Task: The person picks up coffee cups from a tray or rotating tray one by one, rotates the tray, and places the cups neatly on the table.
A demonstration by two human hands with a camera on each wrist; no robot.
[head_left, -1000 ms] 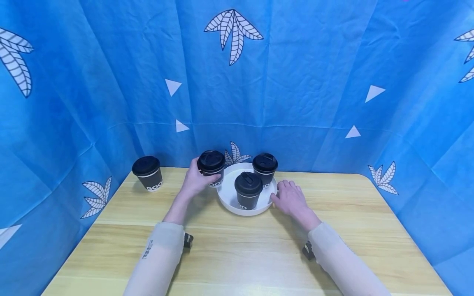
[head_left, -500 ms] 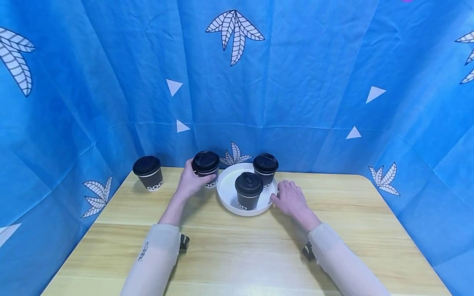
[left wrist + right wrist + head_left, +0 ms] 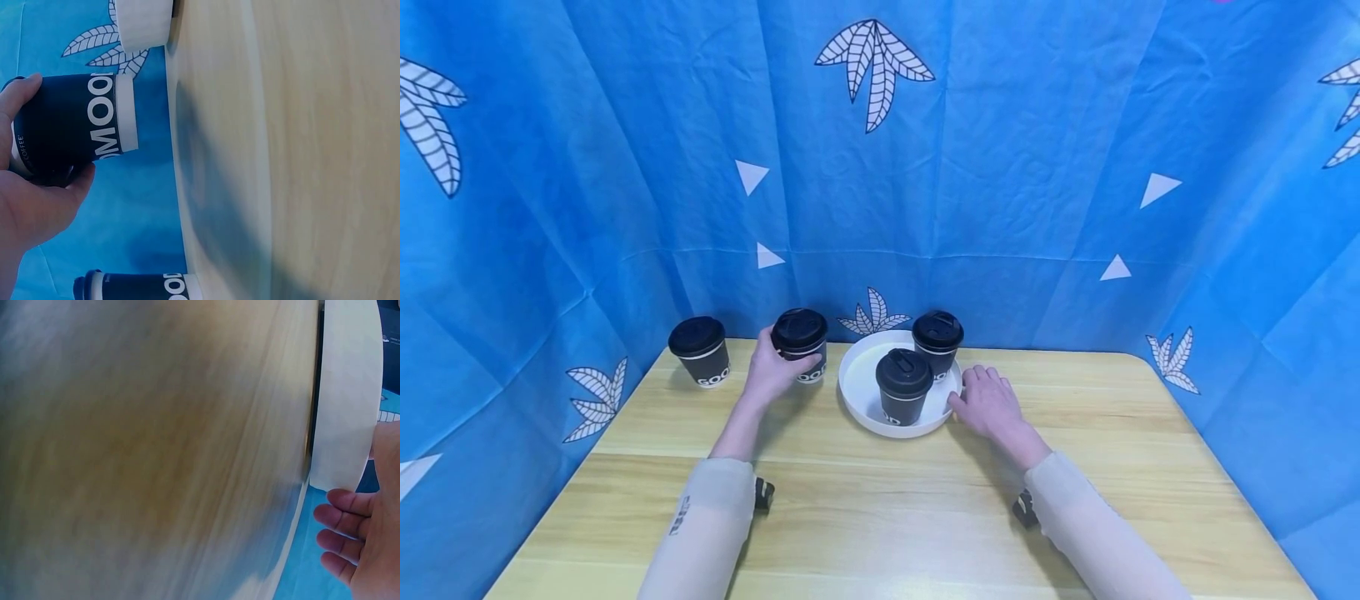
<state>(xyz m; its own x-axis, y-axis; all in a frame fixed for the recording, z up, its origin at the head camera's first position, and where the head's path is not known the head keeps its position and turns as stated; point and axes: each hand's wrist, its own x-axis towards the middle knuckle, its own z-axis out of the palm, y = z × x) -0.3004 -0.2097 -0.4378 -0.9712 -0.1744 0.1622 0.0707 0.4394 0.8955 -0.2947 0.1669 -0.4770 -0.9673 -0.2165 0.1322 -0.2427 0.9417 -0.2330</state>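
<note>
My left hand [image 3: 772, 367] grips a black paper coffee cup [image 3: 801, 337] by its side, fingers and thumb around it. The lidded cup [image 3: 69, 125] is upright, its white base apparently just above the table in the left wrist view. It is between the tray and another lidded coffee cup [image 3: 700, 351] at the far left. On the round white tray [image 3: 859, 367] stand two more such cups, one in front [image 3: 903, 386] and one behind [image 3: 937, 342]. My right hand [image 3: 988, 406] holds the tray's right rim, thumb partly hidden behind the wall [image 3: 347, 394] and fingers outside.
The wooden table [image 3: 880, 517] backs onto a blue curtain [image 3: 1030, 167] with leaf and triangle prints, which also hangs along both sides. Small dark objects show beside the left sleeve [image 3: 711, 508] and the right sleeve [image 3: 1086, 517].
My left hand has moved left with its cup, from beside the tray's rim to a spot apart from it. The right hand, the tray and its two cups have stayed in place.
</note>
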